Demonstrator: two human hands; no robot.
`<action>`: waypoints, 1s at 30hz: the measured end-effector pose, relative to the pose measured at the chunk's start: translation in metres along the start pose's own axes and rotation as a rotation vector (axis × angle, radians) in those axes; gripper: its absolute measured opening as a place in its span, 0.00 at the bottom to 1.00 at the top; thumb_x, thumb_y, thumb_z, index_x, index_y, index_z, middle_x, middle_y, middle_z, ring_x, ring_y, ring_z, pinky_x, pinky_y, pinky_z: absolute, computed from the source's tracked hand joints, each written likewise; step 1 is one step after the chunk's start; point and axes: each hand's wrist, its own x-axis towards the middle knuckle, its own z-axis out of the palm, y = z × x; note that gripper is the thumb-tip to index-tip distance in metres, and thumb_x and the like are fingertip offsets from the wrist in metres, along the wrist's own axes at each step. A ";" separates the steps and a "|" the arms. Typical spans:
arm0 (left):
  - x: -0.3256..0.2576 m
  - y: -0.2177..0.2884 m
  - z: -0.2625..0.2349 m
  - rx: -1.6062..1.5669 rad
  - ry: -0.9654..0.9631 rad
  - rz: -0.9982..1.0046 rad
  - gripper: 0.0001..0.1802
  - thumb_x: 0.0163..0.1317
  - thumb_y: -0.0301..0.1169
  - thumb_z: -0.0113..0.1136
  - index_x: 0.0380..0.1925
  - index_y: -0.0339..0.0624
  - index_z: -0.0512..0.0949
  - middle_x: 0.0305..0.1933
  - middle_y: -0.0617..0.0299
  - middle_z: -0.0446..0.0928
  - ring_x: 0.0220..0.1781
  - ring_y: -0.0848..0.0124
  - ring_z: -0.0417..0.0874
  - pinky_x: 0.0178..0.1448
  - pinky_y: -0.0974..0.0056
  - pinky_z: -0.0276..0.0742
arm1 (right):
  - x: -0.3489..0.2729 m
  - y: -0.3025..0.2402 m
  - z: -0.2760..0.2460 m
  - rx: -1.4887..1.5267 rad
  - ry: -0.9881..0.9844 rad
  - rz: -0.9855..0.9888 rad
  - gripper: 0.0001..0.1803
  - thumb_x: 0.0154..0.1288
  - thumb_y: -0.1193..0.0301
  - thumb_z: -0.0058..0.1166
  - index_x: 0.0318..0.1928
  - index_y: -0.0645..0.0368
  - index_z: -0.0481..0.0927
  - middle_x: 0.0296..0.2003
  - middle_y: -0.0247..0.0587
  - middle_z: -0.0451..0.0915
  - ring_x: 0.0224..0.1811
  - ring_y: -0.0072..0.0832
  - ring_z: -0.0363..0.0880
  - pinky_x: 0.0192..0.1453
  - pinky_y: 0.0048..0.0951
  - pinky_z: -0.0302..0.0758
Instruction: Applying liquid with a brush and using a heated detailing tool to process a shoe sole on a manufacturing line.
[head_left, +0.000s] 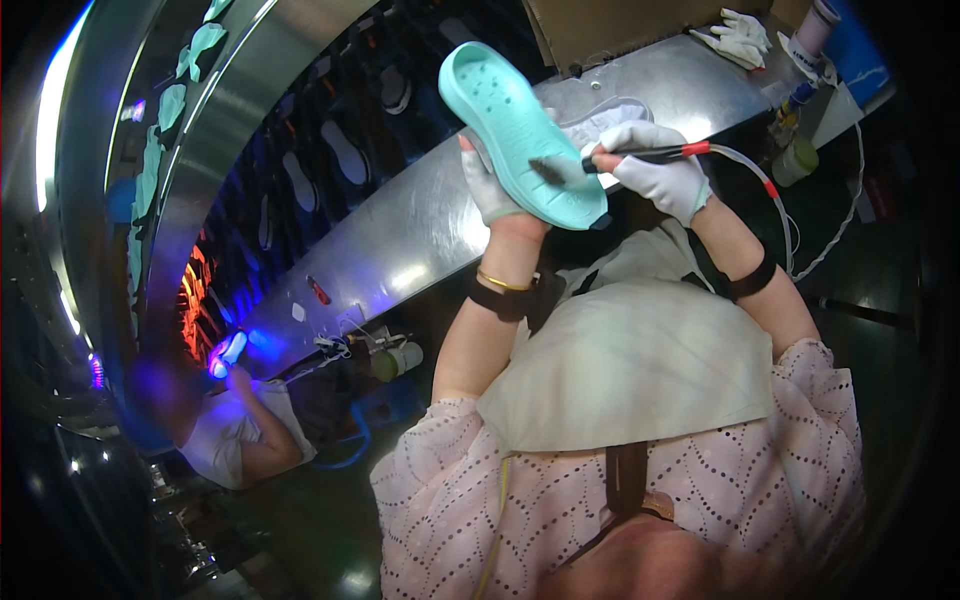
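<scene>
A mint-green foam shoe (512, 130) is tilted up over the metal bench, its holed end pointing away. My left hand (485, 188), in a white fingerless glove, is closed around its left side and supports it from beneath. In my right hand (658, 178), gloved the same way, is a brush (640, 155) with a black handle and red bands; a clear tube runs from its back end. The brush's dark bristles lie against the inner face of the shoe, towards its near end. Part of the left hand is hidden under the shoe.
Behind the shoe, a grey-white shoe piece (607, 112) lies on the metal bench (390, 240). White gloves (738, 40) rest at the far right, near a lidded jar (795, 160). Shoe parts (345, 150) hang beyond the bench. At left, another person (245, 430) works under blue light.
</scene>
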 end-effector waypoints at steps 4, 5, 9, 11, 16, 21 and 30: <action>-0.016 -0.023 0.020 0.042 0.126 0.011 0.42 0.57 0.65 0.38 0.62 0.44 0.60 0.62 0.50 0.64 0.62 0.53 0.66 0.62 0.48 0.64 | 0.005 0.004 -0.003 0.098 0.013 -0.118 0.05 0.55 0.78 0.58 0.33 0.64 0.78 0.32 0.35 0.78 0.33 0.18 0.76 0.40 0.20 0.73; -0.015 -0.023 0.020 0.042 0.128 0.014 0.42 0.57 0.65 0.38 0.62 0.44 0.60 0.62 0.50 0.64 0.62 0.53 0.66 0.62 0.48 0.64 | 0.006 0.005 0.000 0.038 -0.010 -0.222 0.05 0.55 0.78 0.58 0.33 0.64 0.78 0.33 0.35 0.78 0.34 0.18 0.76 0.41 0.20 0.73; -0.005 -0.019 0.014 -0.018 -0.113 -0.034 0.44 0.55 0.66 0.41 0.62 0.44 0.60 0.59 0.46 0.65 0.55 0.50 0.71 0.56 0.47 0.70 | -0.010 0.005 0.016 -0.101 -0.183 -0.332 0.06 0.56 0.82 0.55 0.35 0.62 0.75 0.36 0.35 0.78 0.41 0.19 0.74 0.49 0.24 0.70; -0.002 -0.018 0.017 -0.101 -0.106 -0.054 0.44 0.54 0.66 0.43 0.61 0.44 0.61 0.58 0.45 0.66 0.51 0.49 0.72 0.53 0.47 0.71 | -0.010 0.003 0.015 0.099 -0.087 -0.012 0.06 0.56 0.81 0.57 0.34 0.63 0.75 0.36 0.35 0.79 0.40 0.19 0.76 0.47 0.22 0.72; 0.003 -0.010 0.018 -0.007 -0.025 -0.016 0.43 0.54 0.65 0.45 0.61 0.45 0.61 0.59 0.45 0.65 0.57 0.47 0.69 0.57 0.43 0.68 | -0.005 0.007 0.017 -0.023 -0.129 -0.340 0.04 0.55 0.80 0.59 0.31 0.63 0.77 0.33 0.37 0.79 0.37 0.22 0.77 0.45 0.23 0.72; 0.008 -0.001 0.014 -0.017 -0.124 -0.121 0.43 0.55 0.61 0.45 0.63 0.44 0.58 0.63 0.45 0.61 0.62 0.45 0.63 0.65 0.43 0.59 | -0.004 0.001 0.011 0.057 -0.087 -0.131 0.05 0.54 0.81 0.58 0.33 0.63 0.78 0.33 0.34 0.79 0.35 0.19 0.76 0.42 0.20 0.72; 0.015 0.020 0.009 0.007 -0.103 -0.165 0.41 0.56 0.59 0.47 0.62 0.42 0.60 0.62 0.42 0.61 0.62 0.45 0.63 0.65 0.43 0.61 | -0.017 0.010 0.017 -0.118 -0.235 -0.386 0.05 0.53 0.78 0.60 0.31 0.59 0.78 0.30 0.35 0.78 0.32 0.23 0.77 0.40 0.23 0.71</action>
